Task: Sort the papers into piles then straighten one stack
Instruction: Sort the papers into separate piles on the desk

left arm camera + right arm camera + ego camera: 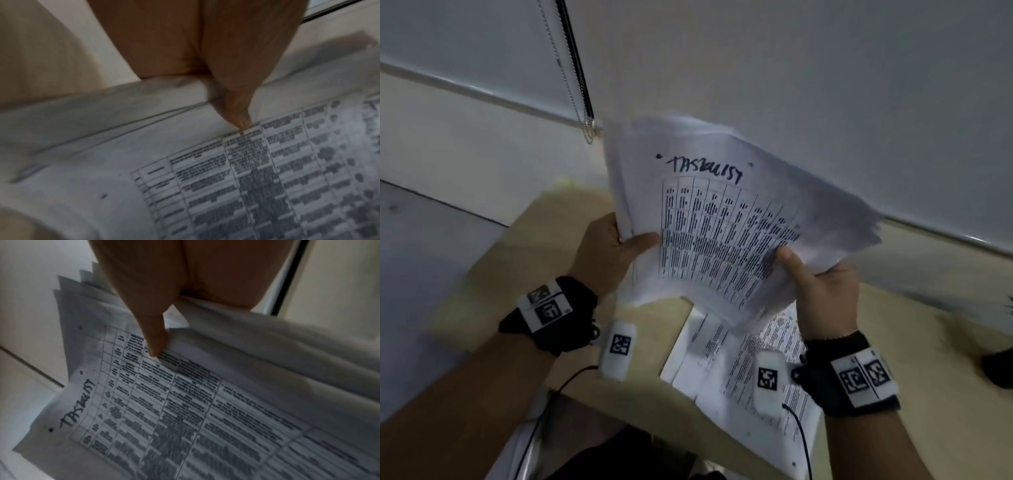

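Gripping both sides, left hand (613, 253) and right hand (822, 294) clamp the paper stack (722, 219) above the tabletop (524, 260) — sheets fanned, uneven, top one a printed table.

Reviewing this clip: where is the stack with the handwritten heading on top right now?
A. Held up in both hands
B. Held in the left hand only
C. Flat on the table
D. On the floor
A: the left hand and right hand each grip a lower edge of the stack, lifted above the table.
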Available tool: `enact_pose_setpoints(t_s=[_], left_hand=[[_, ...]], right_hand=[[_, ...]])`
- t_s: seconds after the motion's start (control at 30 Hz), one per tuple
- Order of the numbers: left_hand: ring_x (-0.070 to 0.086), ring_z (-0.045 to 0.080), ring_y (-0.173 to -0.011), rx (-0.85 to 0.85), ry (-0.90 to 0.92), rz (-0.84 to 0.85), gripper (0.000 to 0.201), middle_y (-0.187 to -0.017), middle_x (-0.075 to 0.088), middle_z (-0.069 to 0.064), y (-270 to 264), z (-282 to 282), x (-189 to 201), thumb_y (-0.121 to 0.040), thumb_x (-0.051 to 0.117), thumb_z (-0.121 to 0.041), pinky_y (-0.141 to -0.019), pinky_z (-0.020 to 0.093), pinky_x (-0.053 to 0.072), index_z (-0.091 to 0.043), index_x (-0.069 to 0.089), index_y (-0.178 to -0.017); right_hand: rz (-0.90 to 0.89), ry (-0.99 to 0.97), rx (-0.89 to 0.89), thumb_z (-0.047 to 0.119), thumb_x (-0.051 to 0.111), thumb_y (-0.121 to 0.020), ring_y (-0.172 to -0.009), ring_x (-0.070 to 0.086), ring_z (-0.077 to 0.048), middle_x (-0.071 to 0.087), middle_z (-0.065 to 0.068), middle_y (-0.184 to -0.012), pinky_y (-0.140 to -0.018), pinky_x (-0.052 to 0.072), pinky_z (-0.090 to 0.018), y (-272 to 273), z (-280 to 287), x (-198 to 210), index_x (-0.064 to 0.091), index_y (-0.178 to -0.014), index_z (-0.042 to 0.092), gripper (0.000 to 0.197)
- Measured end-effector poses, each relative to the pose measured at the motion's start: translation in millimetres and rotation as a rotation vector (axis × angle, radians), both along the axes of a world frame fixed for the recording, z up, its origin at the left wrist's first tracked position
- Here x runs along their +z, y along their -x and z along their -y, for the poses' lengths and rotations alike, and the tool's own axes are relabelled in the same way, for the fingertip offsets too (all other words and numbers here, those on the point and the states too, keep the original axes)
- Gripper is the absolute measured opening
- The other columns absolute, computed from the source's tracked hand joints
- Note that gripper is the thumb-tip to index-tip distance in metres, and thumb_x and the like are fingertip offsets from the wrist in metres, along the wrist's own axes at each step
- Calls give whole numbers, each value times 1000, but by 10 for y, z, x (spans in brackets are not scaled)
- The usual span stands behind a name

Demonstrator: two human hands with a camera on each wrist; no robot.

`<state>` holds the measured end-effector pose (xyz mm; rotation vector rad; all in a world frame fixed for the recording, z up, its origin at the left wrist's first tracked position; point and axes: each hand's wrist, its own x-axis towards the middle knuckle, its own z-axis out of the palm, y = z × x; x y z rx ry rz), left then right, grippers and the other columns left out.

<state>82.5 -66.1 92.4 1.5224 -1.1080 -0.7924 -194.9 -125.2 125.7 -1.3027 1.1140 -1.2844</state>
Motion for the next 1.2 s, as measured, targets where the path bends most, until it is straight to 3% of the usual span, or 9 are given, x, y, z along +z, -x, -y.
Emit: enact_pose_setpoints(t_s=[0.1, 0.3, 0.47, 0.57, 0.7, 0.83, 0.93, 1.1, 1.2], left_hand=[[65, -9, -98, 27, 13, 42, 41, -103, 71, -26, 46, -35, -114, -80, 77, -29, -81, 16, 52, -20, 62, -117], [64, 6, -109, 3, -6, -39, 82, -121, 64, -2, 152, 75, -335, -61, 88, -34, -85, 19, 53, -20, 44, -128], [70, 4, -91, 60, 74, -184, 45, -97, 75, -10, 102, 137, -225, -70, 83, -11, -72, 19, 55, -22, 61, -108], [68, 1, -77, 111, 59, -167, 12, -84, 75, -14, 19, 51, -245, -82, 74, -22, -70, 20, 54, -23, 67, -91], [52, -15, -50, 249, 105, 55, 27, -51, 61, -18, 167, 47, -191, -92, 64, -11, -51, 4, 38, -18, 58, -66], [58, -20, -69, 308, 231, 93, 8, -81, 62, -13, 333, 36, -96, -98, 53, -14, -61, 1, 42, -9, 59, -98], [60, -9, -100, 145, 190, -66, 31, -113, 62, -3, 376, -7, -166, -100, 38, -25, -86, 14, 48, -15, 44, -129], [55, -15, -65, 115, 186, -33, 22, -77, 59, -14, 319, 75, -117, -105, 29, -8, -61, 3, 40, -12, 50, -100], [56, -11, -72, 45, 291, -111, 11, -90, 54, -5, 415, 119, 9, -105, 35, -29, -66, 8, 46, -25, 44, -109]], right_hand=[[-70, 47, 39, 2, 80, -74, -65, 70, -7, 75, 9, -71, -63, 55, -24, 4, -63, -114, 75, -71, 20, 20], [-8, -127, 50, 7, 87, -66, -79, 73, -15, 76, -3, -88, -75, 57, -33, -121, -26, -354, 67, -100, 4, 40], [41, -68, 34, -3, 82, -70, -41, 52, 3, 59, 15, -45, -50, 45, -12, -96, 29, -355, 63, -59, -1, 22], [-16, -93, 78, 2, 83, -69, -64, 70, -7, 74, 8, -68, -61, 55, -21, -26, 39, -436, 70, -78, 5, 16], [-67, -65, 20, 3, 79, -75, -78, 73, -11, 77, 4, -87, -73, 57, -29, -88, 24, -442, 73, -98, -6, 26], [-35, 46, -54, -4, 77, -76, -89, 73, -24, 77, -5, -95, -80, 59, -32, -111, 5, -337, 73, -100, -3, 25], [-60, 6, -7, -1, 80, -74, -89, 74, -18, 77, -3, -97, -79, 60, -30, -82, -66, -367, 70, -106, -3, 34], [-65, -58, 28, 1, 83, -71, -83, 74, -13, 78, 0, -88, -75, 59, -30, -81, -44, -422, 74, -94, 4, 25], [-11, -28, 33, -2, 84, -68, -93, 74, -21, 77, -8, -98, -82, 59, -30, -113, -5, -392, 71, -103, -2, 37]])
